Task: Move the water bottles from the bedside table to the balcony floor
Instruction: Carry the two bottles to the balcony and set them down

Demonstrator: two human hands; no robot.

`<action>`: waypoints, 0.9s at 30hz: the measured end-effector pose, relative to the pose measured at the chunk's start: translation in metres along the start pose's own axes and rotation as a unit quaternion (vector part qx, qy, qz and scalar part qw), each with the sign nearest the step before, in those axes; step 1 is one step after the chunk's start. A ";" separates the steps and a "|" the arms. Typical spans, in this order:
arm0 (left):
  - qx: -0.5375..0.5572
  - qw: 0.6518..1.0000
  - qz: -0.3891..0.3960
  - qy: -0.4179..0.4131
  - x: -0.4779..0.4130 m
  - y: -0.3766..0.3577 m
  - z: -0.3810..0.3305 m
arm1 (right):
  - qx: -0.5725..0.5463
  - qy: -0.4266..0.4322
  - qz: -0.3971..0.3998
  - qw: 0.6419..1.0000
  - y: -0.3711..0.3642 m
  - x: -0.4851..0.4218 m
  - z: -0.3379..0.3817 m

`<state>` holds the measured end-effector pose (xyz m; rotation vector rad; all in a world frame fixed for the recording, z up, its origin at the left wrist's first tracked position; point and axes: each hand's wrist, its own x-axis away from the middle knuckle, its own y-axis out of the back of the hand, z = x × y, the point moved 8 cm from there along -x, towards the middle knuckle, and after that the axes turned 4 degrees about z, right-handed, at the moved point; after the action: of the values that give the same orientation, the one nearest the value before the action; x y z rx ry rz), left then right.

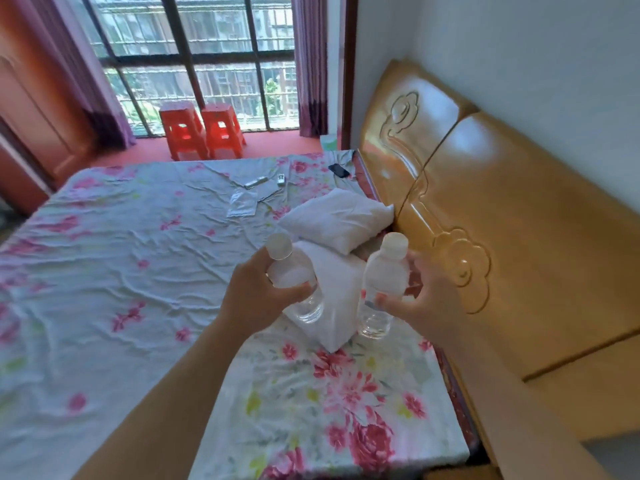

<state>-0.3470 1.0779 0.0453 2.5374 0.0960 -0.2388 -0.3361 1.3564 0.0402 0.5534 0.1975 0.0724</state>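
each hand carries one clear water bottle above the near part of the bed (121, 254). the left hand (256, 299) has its grip wrapped round the middle of the left bottle (294, 275), thumb across the front, and the bottle tilts with its cap toward the left. the right hand (426, 299) holds the right bottle (384, 275) more lightly, thumb in front and fingers behind, with the bottle close to upright. both caps are on. the bedside table is not in view.

the step in hand looks like the carry. the red floor (277, 143) by the far window, where two red plastic stools (221, 128) stand, is probably the balcony. to do it well, firm up the right grip round the bottle's body and keep the bottles apart so they don't knock. walk round the bed and stand them on the floor beside the stools.
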 end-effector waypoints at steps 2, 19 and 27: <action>-0.004 0.999 -0.034 0.014 0.012 0.037 0.017 | -0.012 0.019 0.031 0.999 -0.033 -0.014 0.022; -0.011 0.972 -0.202 0.119 0.119 0.284 0.177 | -0.034 0.092 0.226 0.969 -0.306 -0.051 0.167; -0.025 0.948 -0.269 0.167 0.174 0.382 0.229 | -0.075 0.137 0.309 0.938 -0.433 -0.058 0.237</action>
<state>-0.1645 0.6359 0.0350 2.4257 0.9199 -0.0105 -0.3377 0.8599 0.0182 0.4330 0.2803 0.7748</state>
